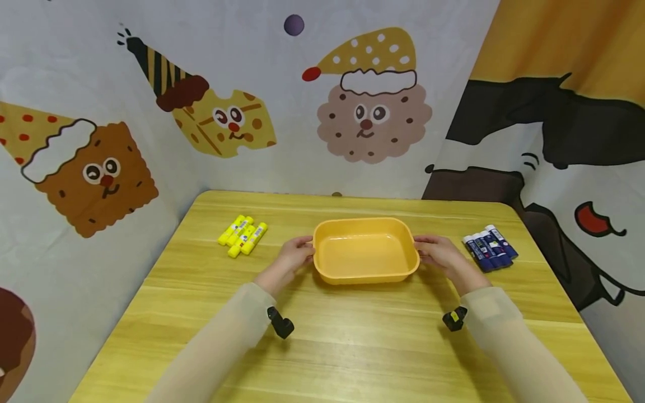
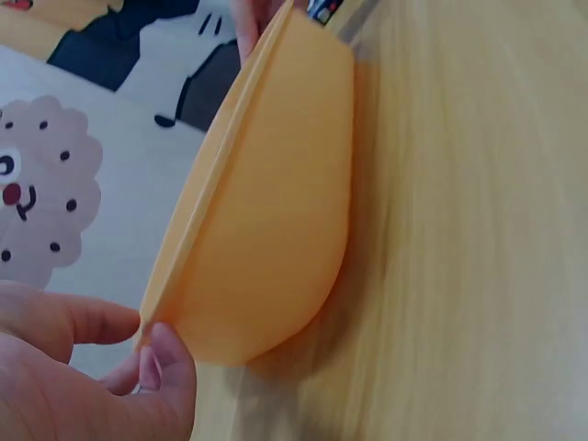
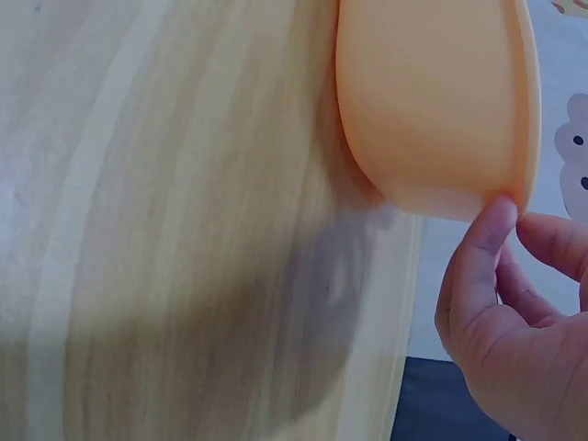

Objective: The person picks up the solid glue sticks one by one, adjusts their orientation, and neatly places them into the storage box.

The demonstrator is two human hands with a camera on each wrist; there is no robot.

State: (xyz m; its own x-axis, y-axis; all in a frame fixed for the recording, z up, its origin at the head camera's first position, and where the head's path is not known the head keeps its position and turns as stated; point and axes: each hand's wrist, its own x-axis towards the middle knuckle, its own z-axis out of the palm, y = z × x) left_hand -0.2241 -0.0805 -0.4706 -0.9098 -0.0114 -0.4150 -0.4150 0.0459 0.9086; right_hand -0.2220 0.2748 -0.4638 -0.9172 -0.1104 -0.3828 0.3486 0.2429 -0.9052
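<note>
A shallow orange-yellow plastic tray (image 1: pixel 367 279) with rounded corners is at the middle of the table, with nothing inside it. My left hand (image 1: pixel 293 258) pinches its left rim between thumb and fingers, as the left wrist view shows up close on the tray's side (image 2: pixel 266 202). At the opposite end my right hand (image 1: pixel 443 254) pinches the right rim; the right wrist view shows thumb and fingers (image 3: pixel 482 248) at the tray's edge (image 3: pixel 441 119). Whether the tray's base touches the table cannot be told.
Several yellow glue sticks (image 1: pixel 244 235) lie together left of the tray. Several dark blue glue sticks with white caps (image 1: pixel 490 249) lie side by side at the right. The wooden table (image 1: pixel 342 347) backs onto a cartoon-printed cloth (image 1: pixel 302 173).
</note>
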